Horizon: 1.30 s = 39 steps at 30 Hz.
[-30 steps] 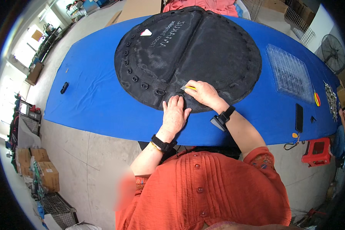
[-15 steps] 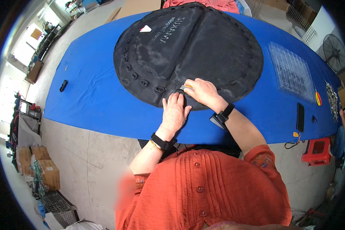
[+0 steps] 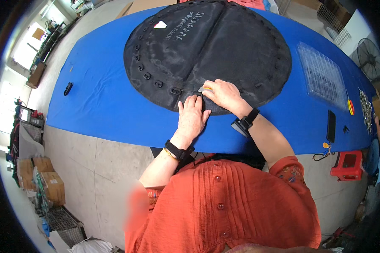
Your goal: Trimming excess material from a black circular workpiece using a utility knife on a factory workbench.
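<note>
A round black trampoline mat with black plastic loops along its rim lies on the blue cloth-covered table. My left hand rests on the mat's near edge, fingers stretched out and thumb apart. A black loop shows partly at its fingertips. Just to the right, my right hand is closed on a small tool with a flat grey tip and a bit of yellow. The tip lies at the mat near the left fingers; my fingers hide the rest of the tool.
Clear plastic sheets or trays, a dark phone-like slab and a pile of small metal pieces lie on the right. A small black object sits at the left. Beyond the table are a red stool and a fan.
The mat has shifted slightly away in the view. Both hands stay close together at its near edge, with the small tool still in my right hand.
</note>
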Each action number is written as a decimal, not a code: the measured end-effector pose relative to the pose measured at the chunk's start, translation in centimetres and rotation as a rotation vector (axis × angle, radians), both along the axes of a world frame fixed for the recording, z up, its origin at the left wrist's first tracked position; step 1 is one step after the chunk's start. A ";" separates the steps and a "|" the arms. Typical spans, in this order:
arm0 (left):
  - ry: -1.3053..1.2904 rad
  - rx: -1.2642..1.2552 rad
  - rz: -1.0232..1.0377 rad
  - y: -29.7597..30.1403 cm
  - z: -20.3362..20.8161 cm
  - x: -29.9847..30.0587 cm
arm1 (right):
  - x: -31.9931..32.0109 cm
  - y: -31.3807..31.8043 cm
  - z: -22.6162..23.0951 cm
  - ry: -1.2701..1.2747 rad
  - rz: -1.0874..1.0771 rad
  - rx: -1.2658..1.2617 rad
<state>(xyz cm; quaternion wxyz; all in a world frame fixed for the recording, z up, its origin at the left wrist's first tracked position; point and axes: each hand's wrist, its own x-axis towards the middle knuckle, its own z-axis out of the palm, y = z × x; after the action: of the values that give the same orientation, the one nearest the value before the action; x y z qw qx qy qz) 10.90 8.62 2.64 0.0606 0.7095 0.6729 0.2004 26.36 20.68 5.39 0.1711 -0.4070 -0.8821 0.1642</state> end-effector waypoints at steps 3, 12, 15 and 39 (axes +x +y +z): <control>-0.002 -0.018 0.009 0.0 0.0 0.0 | 0.2 0.2 0.0 0.000 0.006 -0.003; 0.017 -0.007 0.007 -0.1 0.2 0.1 | -0.1 0.1 -0.1 0.018 0.015 0.005; 0.020 0.002 0.005 -0.1 0.2 0.1 | 0.0 0.1 -0.5 0.047 0.004 0.024; 0.010 -0.005 0.016 0.0 0.0 -0.1 | -0.5 0.1 0.5 -0.051 0.008 -0.020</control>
<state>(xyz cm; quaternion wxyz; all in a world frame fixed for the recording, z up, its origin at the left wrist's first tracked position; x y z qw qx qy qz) 10.79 8.63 2.60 0.0573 0.7049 0.6794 0.1956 25.90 20.82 5.94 0.1438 -0.4093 -0.8861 0.1631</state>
